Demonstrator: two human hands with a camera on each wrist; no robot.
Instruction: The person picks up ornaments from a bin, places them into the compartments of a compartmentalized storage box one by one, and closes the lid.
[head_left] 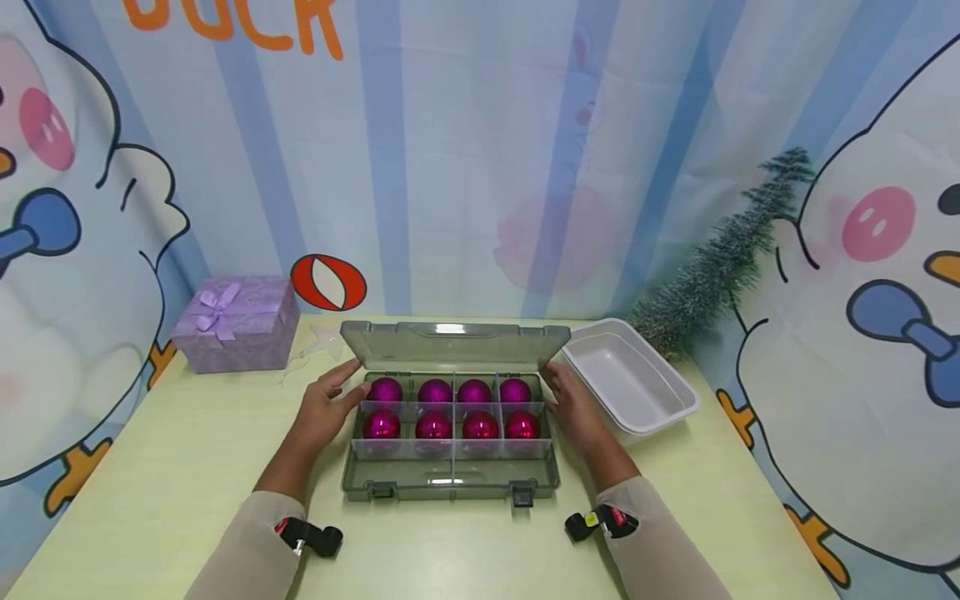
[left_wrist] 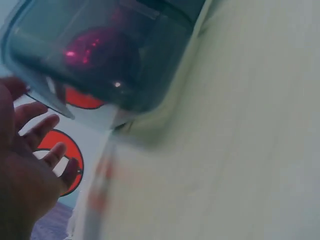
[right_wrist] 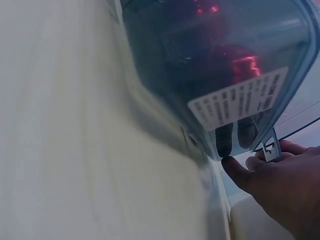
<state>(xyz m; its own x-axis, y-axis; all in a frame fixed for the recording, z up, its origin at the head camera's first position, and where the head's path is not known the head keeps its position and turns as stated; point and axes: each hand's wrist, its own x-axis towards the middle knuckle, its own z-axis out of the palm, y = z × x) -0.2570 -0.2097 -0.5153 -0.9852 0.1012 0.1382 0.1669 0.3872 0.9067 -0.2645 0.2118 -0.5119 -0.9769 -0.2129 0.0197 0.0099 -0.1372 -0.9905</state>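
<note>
A grey translucent compartment box [head_left: 405,465] lies on the table with its hinged lid [head_left: 450,350] raised at the back. Several shiny balls fill two rows of compartments: purple balls [head_left: 435,392] behind, pink-red balls [head_left: 480,423] in front. The wide front compartments hold none. My left hand [head_left: 321,410] is at the box's back left corner, thumb by the side wall, fingers spread in the left wrist view. At the back right corner, my right hand [head_left: 579,410] touches the box; its fingers reach the lid's edge in the right wrist view, partly hidden by the box.
A white plastic tray [head_left: 630,423] stands to the right, close to my right hand. Behind it leans a small frosted tree [head_left: 708,271]. A purple gift box [head_left: 236,350] and a clear star ornament [head_left: 327,340] lie at the back left, before a printed curtain [head_left: 457,167].
</note>
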